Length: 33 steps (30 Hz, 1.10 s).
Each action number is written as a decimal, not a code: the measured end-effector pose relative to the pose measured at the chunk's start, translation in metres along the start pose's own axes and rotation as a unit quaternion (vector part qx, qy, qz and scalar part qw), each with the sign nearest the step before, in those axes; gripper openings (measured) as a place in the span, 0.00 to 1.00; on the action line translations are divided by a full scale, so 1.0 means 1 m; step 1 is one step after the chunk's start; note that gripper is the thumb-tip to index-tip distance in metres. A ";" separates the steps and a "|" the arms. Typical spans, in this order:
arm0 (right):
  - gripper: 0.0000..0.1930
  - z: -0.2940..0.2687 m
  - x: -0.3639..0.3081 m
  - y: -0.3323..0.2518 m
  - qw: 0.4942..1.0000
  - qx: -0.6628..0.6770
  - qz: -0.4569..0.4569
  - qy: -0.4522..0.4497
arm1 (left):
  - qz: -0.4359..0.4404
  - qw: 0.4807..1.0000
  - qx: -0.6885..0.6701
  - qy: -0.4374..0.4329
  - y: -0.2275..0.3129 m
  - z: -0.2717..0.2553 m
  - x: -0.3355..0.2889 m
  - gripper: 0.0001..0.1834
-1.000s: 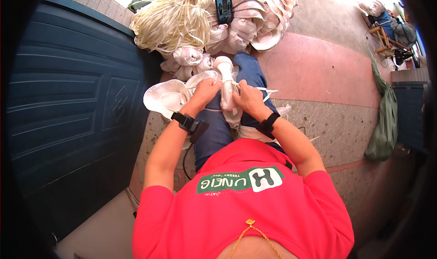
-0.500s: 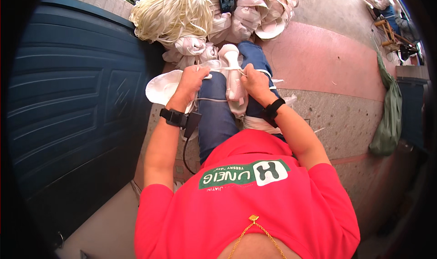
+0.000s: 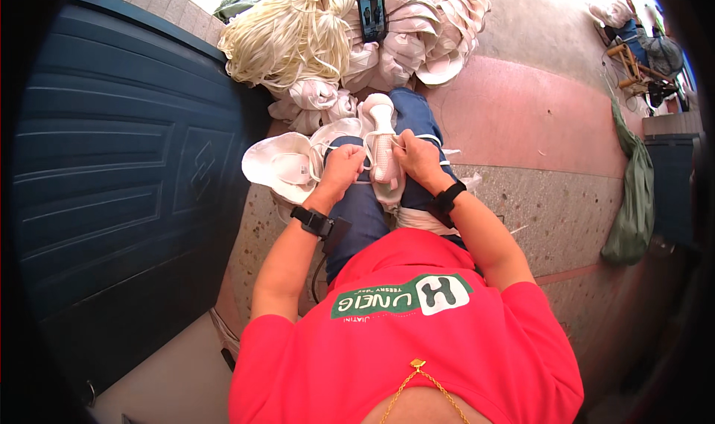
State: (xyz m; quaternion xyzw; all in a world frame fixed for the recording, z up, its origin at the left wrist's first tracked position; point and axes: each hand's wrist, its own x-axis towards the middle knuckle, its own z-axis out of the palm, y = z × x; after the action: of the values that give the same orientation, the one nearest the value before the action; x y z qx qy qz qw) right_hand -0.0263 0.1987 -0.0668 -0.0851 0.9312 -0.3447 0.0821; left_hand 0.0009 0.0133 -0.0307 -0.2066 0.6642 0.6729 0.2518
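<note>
Between my knees stands a pale pink form (image 3: 383, 148) with a rounded knob at its far end and a textured body; its exact kind I cannot tell. A white cord (image 3: 367, 137) loops beside it. My left hand (image 3: 343, 169) is closed on the cord to the left of the form. Pinched on the cord close to the form's right side is my right hand (image 3: 420, 158). A curved white fabric piece (image 3: 277, 166), resembling a shoe upper, lies beyond my left hand at the left knee. Both fingertips are partly hidden.
Ahead lie a bundle of cream laces (image 3: 287, 40) and a heap of pinkish-white fabric pieces (image 3: 406, 40), with a phone (image 3: 372, 18) propped among them. A dark blue panelled door (image 3: 119, 171) stands left. Green cloth (image 3: 631, 201) hangs right, near a wooden-framed object (image 3: 629, 67).
My left hand has come down toward me, and the cord, stretched taut across the form before, now hangs in a slack loop. My right hand stays beside the form.
</note>
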 end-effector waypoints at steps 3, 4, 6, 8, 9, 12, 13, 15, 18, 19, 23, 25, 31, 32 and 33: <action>0.09 -0.002 0.001 -0.003 1.000 0.002 0.000 -0.010 | 0.106 0.984 0.090 0.109 -0.007 -0.007 0.010 0.11; 0.09 -0.002 0.002 -0.002 1.000 0.001 0.001 -0.008 | 0.108 0.984 0.091 0.108 -0.007 -0.016 0.012 0.11; 0.09 -0.002 0.003 0.000 1.000 0.000 -0.010 -0.004 | 0.095 0.982 0.092 0.138 -0.004 -0.037 0.012 0.11; 0.09 -0.006 0.003 -0.001 1.000 0.003 -0.009 -0.004 | 0.142 0.964 0.147 0.168 -0.008 -0.067 0.007 0.11; 0.09 -0.007 0.002 -0.001 1.000 0.004 -0.007 -0.004 | 0.187 0.942 0.200 0.196 -0.011 -0.080 0.004 0.11; 0.08 -0.005 0.002 0.000 0.999 0.007 -0.031 -0.009 | 0.247 0.857 0.347 0.289 -0.035 -0.119 -0.011 0.11; 0.09 -0.003 0.001 0.004 1.000 0.003 -0.031 -0.005 | 0.228 0.852 0.374 0.288 -0.034 -0.121 -0.019 0.11; 0.09 0.000 -0.001 0.007 1.000 0.000 -0.023 -0.004 | 0.214 0.843 0.401 0.287 -0.031 -0.120 -0.033 0.11; 0.09 -0.002 0.000 0.007 1.000 -0.007 -0.018 -0.010 | 0.170 0.902 0.314 0.241 -0.027 -0.096 -0.050 0.11; 0.09 -0.002 -0.002 0.006 1.000 -0.013 -0.013 -0.017 | 0.142 0.942 0.232 0.195 -0.024 -0.079 -0.054 0.10; 0.11 -0.009 0.002 -0.001 0.999 0.004 0.001 -0.043 | 0.028 0.997 0.072 -0.018 -0.018 -0.021 -0.056 0.10; 0.14 -0.014 0.001 -0.003 0.998 0.017 0.010 -0.052 | -0.005 0.995 0.022 -0.102 -0.012 -0.003 -0.048 0.10; 0.14 -0.015 -0.017 -0.014 0.992 0.109 -0.012 -0.059 | 0.093 0.994 -0.049 -0.044 -0.018 -0.012 0.036 0.11; 0.14 -0.017 -0.021 -0.019 0.992 0.107 -0.014 -0.065 | 0.234 0.967 0.065 0.082 -0.014 -0.017 0.045 0.10; 0.13 -0.018 -0.024 -0.024 0.991 0.093 -0.078 -0.055 | 0.361 0.892 0.177 0.206 -0.014 -0.021 0.047 0.09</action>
State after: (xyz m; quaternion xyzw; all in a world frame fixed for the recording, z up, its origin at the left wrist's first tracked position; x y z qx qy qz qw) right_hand -0.0047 0.1969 -0.0352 -0.1682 0.8797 -0.4302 0.1134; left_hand -0.0292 -0.0048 -0.0715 -0.0386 0.8381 0.5310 -0.1190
